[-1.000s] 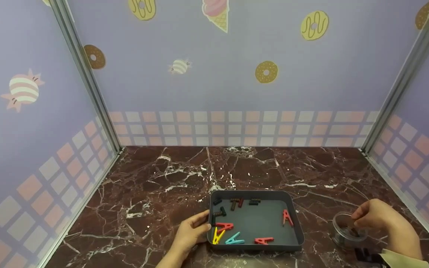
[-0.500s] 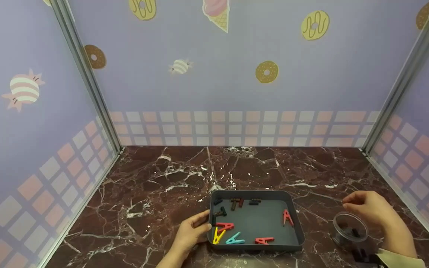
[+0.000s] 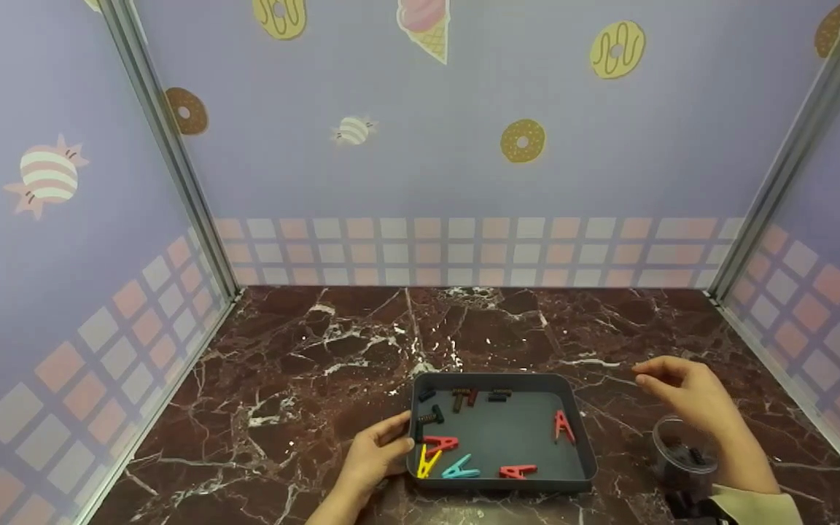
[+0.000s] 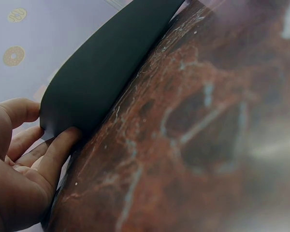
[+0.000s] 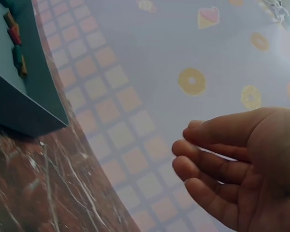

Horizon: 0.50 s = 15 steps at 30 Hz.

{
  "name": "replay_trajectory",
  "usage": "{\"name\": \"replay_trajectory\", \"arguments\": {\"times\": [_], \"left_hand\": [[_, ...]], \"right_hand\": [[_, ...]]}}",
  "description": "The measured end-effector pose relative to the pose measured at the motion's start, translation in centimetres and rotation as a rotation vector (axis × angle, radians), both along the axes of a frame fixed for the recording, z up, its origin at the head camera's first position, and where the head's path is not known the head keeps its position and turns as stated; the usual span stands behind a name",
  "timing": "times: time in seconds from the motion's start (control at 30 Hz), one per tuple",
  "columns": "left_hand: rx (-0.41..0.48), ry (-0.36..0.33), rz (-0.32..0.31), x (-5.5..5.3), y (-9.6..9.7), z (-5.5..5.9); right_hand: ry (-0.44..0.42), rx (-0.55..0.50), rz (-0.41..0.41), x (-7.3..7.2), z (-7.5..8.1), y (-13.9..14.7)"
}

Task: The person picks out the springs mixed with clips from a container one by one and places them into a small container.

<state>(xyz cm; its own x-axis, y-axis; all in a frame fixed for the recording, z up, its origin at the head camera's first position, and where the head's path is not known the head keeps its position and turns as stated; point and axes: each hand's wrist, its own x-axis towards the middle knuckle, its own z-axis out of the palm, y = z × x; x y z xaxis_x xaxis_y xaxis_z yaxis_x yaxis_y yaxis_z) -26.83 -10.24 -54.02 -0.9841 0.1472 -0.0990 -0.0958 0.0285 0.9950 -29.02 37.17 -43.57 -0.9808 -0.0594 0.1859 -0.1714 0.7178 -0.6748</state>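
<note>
A dark grey tray [image 3: 504, 484] holds red, yellow and light blue clothespins [image 3: 460, 467] along its front and right sides. Small dark, brown and dark red pieces [image 3: 458, 401] lie at its back and left; their kind is too small to tell. My left hand [image 3: 370, 456] grips the tray's left side, its fingertips against the wall in the left wrist view. Right of the tray, my right hand [image 3: 697, 397] hangs in the air above a clear plastic cup [image 3: 671, 456] with dark pieces inside. Its fingers are loosely curled, and nothing shows between them in the right wrist view [image 5: 227, 169].
Everything stands on a dark red marbled table [image 3: 303, 408]. Printed lilac panels [image 3: 420, 175] close off the back and both sides, with metal posts [image 3: 774, 160] at the corners. The cup stands a short way right of the tray.
My right hand has risen out of the cup and moved left and away from me, towards the tray. The left hand and the tray have stayed in place.
</note>
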Motion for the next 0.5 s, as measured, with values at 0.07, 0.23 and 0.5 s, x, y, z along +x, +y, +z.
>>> {"name": "replay_trajectory", "arguments": {"times": [0.07, 0.23, 0.5], "left_hand": [[-0.003, 0.002, 0.002, 0.0, 0.0, 0.0], [0.011, -0.007, 0.001, -0.1, 0.0, 0.0], [-0.007, -0.014, 0.000, -0.2, 0.0, 0.0]], "right_hand": [[0.007, -0.034, 0.010, -0.1, -0.1, -0.4], [0.012, -0.132, 0.027, -0.3, -0.5, -1.5], [0.005, -0.230, 0.048, -0.5, -0.7, -3.0]]}}
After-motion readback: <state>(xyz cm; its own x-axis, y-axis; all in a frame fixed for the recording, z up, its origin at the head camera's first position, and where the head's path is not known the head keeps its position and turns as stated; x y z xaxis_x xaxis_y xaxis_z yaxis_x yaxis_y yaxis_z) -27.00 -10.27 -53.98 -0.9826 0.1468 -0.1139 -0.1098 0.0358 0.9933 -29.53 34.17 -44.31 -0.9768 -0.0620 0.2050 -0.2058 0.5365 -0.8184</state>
